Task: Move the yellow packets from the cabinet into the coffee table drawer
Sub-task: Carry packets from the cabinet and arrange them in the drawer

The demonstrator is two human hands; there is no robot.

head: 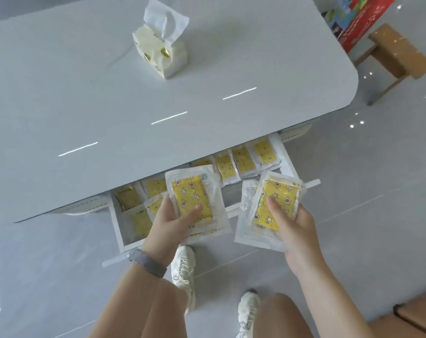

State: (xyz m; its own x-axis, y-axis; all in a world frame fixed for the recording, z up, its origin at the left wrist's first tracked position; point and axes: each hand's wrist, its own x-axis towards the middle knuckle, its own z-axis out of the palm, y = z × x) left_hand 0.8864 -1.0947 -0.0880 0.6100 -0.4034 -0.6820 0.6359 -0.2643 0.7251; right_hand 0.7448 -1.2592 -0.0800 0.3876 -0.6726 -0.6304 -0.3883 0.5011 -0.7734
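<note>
- The left hand (173,222) grips a small stack of yellow packets (195,203), thumb lying across the top one and fingers curled under the left edge.
- The right hand (290,224) holds a second bundle of packets (268,211), thumb pressed on the printed yellow face, fingers wrapped round the right side.
- Both bundles hang just above the open coffee table drawer (116,223), the left one over its middle, the right one over its front right corner.
- Each packet is a flat, glossy clear pouch with a white border and a yellow insert printed with stars and little flowers.
- Beyond and beside the hands, more packets in the drawer (241,162) lie overlapping in a loose row, running off under the tabletop.
- The coffee table (109,93) above the hands is smooth, pale grey and shiny, with a rounded corner.
- Far past the left hand stands a soft tissue pack (159,52), one sheet poking up.
- A grey woven wristband (147,262) circles the left wrist.
- Off beyond the right hand sits a wooden stool (397,52) on polished tile.
</note>
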